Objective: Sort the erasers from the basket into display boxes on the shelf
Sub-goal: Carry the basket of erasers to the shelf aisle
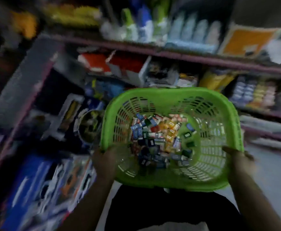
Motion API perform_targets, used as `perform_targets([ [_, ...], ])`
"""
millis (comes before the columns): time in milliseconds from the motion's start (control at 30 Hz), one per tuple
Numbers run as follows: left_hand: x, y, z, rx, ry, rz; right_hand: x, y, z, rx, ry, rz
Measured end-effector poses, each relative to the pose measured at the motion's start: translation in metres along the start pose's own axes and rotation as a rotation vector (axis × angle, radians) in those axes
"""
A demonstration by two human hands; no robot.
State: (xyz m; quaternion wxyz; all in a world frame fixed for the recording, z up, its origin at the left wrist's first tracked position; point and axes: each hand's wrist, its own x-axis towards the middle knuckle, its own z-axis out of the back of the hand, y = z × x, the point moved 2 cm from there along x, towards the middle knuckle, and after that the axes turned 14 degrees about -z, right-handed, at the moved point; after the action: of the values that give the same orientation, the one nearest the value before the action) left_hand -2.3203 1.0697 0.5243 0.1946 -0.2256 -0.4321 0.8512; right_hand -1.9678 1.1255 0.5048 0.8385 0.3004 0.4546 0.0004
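Note:
A green plastic basket [174,95] with slotted walls is held up in front of me, tilted a little. Several small packaged erasers [159,135] in blue, orange, red and dark wrappers lie piled on its bottom. My left hand [106,157] grips the basket's near left rim, thumb inside the wall. My right hand [236,157] grips the near right rim in the same way. The picture is blurred by motion, so single erasers and display boxes on the shelf are hard to tell apart.
Purple-edged shelves [186,55] run across the back and down the left, packed with stationery: red boxes [124,64], an orange notebook [246,40], bottles [144,29] on top. A round tin [89,125] stands left of the basket. Grey floor [273,172] shows at the right.

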Motion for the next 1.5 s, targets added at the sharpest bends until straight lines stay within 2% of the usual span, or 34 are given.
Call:
perform_targets([
  [167, 0.009, -0.034, -0.064, 0.079, 0.348, -0.169, -0.009, -0.056, 0.067, 0.317, -0.231, -0.106],
  [300, -0.03, -0.049, -0.116, 0.162, 0.561, -0.404, -0.012, -0.113, 0.121, 0.566, -0.381, -0.254],
  [400, -0.074, -0.052, -0.158, 0.166, 0.761, -0.454, -0.015, -0.157, 0.158, 0.673, -0.515, -0.362],
  [567, -0.146, -0.052, -0.228, 0.23, 1.062, -0.611, -0.013, -0.228, 0.183, 1.006, -0.66, -0.498],
  [700, -0.189, -0.032, -0.291, 0.331, 1.263, -0.765, 0.004, -0.27, 0.172, 1.164, -0.818, -0.614],
  [833, -0.207, 0.034, -0.372, 0.426, 1.373, -0.873, 0.065, -0.333, 0.125, 1.263, -0.909, -0.74],
  [967, -0.201, 0.144, -0.461, 0.448, 1.426, -0.941, 0.167, -0.403, 0.062, 1.34, -0.87, -0.842],
  [1167, -0.182, 0.31, -0.58, 0.403, 1.538, -0.9, 0.334, -0.492, 0.0, 1.457, -0.874, -0.755],
  [1333, -0.184, 0.37, -0.654, 0.419, 1.656, -0.935, 0.414, -0.527, -0.028, 1.52, -0.82, -0.634],
  [1500, -0.177, 0.382, -0.689, 0.44, 1.747, -1.023, 0.425, -0.527, -0.057, 1.528, -0.8, -0.537],
])
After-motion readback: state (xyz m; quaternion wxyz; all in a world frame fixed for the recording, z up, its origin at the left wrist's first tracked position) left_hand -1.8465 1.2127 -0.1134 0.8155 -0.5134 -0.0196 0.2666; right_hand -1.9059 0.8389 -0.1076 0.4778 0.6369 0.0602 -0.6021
